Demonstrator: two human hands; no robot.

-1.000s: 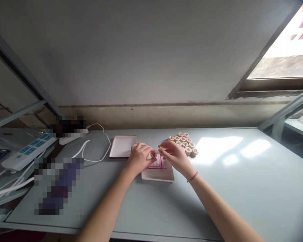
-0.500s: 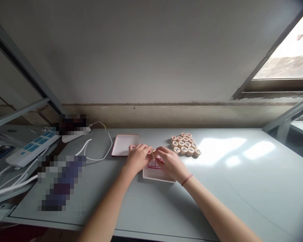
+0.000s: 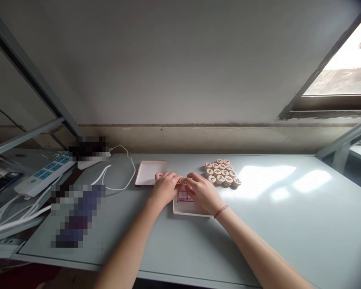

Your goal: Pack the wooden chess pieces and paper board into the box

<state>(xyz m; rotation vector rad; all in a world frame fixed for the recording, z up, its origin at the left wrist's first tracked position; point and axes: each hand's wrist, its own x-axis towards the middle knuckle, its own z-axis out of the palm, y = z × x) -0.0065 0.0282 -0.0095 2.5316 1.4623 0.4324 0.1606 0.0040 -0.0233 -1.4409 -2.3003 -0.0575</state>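
My left hand (image 3: 167,188) is closed at the fingertips around a round wooden Chinese chess piece (image 3: 179,181), whose character shows between the hands. Close beside it, my right hand (image 3: 201,192) has its fingers curled over another piece (image 3: 184,181), mostly covered. Both hands are above the far side of a shallow white box (image 3: 192,209) with a dark red line pattern inside. Just right of my right hand lies a tight cluster of Chinese chess pieces (image 3: 222,171), with red characters at the back and black ones in front.
A shallow tray-like lid (image 3: 150,171) with a white inside and a dark red edge lies behind my left hand. At the left are a white power strip (image 3: 45,174) with blue sockets and white cables (image 3: 129,176). A wall backs the grey desk (image 3: 276,237).
The view has shifted slightly, so everything sits a little further right. Both hands stay together over the box, and the pieces at their fingertips are a bit more covered. The cluster is unchanged.
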